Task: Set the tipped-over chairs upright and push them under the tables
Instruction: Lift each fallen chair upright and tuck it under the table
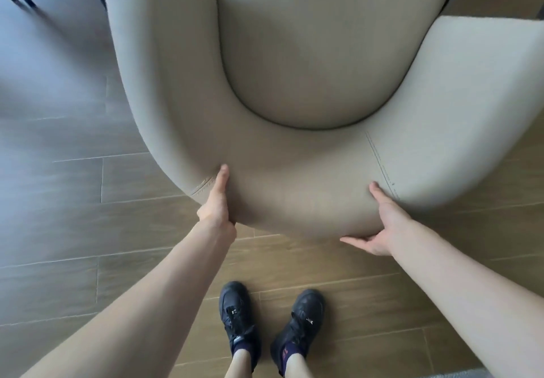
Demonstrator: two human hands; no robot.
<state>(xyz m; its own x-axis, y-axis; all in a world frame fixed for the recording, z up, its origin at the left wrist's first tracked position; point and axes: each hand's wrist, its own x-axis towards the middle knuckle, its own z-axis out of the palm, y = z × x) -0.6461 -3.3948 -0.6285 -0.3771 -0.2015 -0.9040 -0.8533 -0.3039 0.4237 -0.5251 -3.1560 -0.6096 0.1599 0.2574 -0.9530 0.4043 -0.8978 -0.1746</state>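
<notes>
Chair (294, 171): beige upholstery, dark piping. Floor (88, 230): brown wood-grain planks. Shoes (240, 319) below the hands: black.

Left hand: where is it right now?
In the head view, the left hand grips the curved back rim of the beige chair at lower left, by the stitched seam; the right hand holds the same rim opposite.
</notes>
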